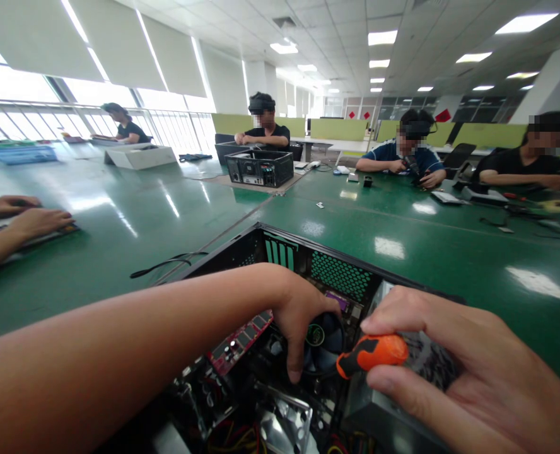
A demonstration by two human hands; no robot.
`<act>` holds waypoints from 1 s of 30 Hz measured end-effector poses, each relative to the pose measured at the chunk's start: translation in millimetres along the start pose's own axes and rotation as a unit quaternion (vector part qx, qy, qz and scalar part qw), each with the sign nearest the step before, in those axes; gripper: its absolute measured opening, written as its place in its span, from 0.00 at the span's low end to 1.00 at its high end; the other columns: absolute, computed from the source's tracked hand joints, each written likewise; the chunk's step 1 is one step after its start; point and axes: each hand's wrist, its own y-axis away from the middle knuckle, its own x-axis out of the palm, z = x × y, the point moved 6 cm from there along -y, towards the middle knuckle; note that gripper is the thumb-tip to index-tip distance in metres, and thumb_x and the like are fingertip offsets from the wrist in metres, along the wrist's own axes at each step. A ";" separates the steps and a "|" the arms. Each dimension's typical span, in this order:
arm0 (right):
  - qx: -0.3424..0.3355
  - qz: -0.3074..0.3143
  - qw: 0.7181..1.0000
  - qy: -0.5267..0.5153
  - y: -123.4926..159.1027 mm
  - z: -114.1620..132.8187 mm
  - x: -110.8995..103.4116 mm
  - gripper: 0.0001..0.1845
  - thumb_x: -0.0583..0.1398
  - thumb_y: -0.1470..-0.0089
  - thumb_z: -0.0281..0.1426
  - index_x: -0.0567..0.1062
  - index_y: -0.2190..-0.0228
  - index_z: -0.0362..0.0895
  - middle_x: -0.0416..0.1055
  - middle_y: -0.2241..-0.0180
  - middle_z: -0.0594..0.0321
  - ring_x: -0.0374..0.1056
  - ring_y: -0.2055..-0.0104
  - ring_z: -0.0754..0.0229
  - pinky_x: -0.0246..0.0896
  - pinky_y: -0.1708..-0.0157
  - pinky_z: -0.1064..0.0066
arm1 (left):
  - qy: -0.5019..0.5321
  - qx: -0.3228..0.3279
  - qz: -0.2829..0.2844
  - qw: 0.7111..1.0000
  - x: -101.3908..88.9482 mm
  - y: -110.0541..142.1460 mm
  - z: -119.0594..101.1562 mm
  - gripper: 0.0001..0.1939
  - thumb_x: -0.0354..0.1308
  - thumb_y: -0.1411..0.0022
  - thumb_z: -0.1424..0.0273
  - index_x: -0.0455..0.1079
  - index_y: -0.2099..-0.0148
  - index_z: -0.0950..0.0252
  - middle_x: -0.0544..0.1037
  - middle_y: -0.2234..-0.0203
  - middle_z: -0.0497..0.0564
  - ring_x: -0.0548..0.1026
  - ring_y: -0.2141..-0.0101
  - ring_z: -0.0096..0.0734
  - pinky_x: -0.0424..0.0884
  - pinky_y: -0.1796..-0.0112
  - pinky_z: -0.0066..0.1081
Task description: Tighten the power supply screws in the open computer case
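An open black computer case (318, 243) lies in front of me. Inside it, my left hand (303, 315) reaches over a round black cooling fan (325, 340), thumb on the near side and fingers at the far edge. Between the thumb and fingers of my right hand (441, 353) is a screwdriver (374, 354) with an orange and black handle, pointing left toward the fan; its tip is hidden. A red circuit board (242, 343) stands left of the fan. The grey power supply (374, 410) sits under my right hand. Metal brackets (284, 416) and coloured wires fill the near side.
The green table (204, 214) stretches ahead, with a black cable (166, 261) beyond the case. Another person's hands (34, 221) work on a board at the left. Farther off stand a second computer case (261, 169) and a white box (140, 156), with several people seated around.
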 end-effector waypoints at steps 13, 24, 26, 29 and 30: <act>0.047 0.034 0.996 0.069 -3.8 -0.7 5.5 0.16 0.51 0.42 0.32 0.64 0.52 0.54 0.72 0.55 0.66 0.70 0.56 0.61 0.69 0.61 0.70 | 0.054 0.036 -0.011 0.998 0.4 -2.8 0.3 0.50 0.68 0.73 0.66 0.58 0.42 0.60 0.70 0.50 0.50 0.65 0.48 0.51 0.63 0.51 0.39; 0.059 0.060 0.996 -0.002 1.9 -5.1 8.1 0.09 0.61 0.50 0.38 0.67 0.68 0.49 0.69 0.72 0.67 0.68 0.71 0.62 0.66 0.75 0.72 | 0.035 0.013 0.002 0.999 2.0 -2.7 1.8 0.51 0.69 0.74 0.64 0.57 0.42 0.60 0.70 0.50 0.52 0.69 0.53 0.49 0.66 0.54 0.40; 0.043 0.050 0.998 -0.006 0.0 -2.3 6.8 0.09 0.60 0.49 0.35 0.67 0.64 0.49 0.71 0.68 0.66 0.69 0.67 0.61 0.67 0.70 0.72 | 0.042 0.013 -0.006 0.999 0.9 -2.6 2.5 0.51 0.68 0.74 0.65 0.58 0.43 0.59 0.70 0.50 0.51 0.68 0.51 0.50 0.65 0.53 0.40; 0.028 0.041 0.999 0.004 -4.7 1.9 5.5 0.11 0.55 0.45 0.30 0.67 0.59 0.50 0.71 0.60 0.63 0.69 0.58 0.60 0.67 0.63 0.71 | 0.054 0.015 -0.018 0.998 -0.5 -3.4 3.5 0.49 0.68 0.74 0.66 0.60 0.44 0.58 0.71 0.50 0.50 0.67 0.50 0.51 0.64 0.51 0.39; 0.024 0.039 0.999 0.009 -6.1 3.0 5.4 0.13 0.53 0.45 0.28 0.67 0.57 0.50 0.71 0.58 0.62 0.68 0.56 0.59 0.67 0.61 0.70 | 0.057 0.018 -0.017 0.998 -0.4 -3.8 3.5 0.49 0.68 0.74 0.66 0.60 0.44 0.59 0.71 0.51 0.50 0.66 0.49 0.51 0.64 0.51 0.39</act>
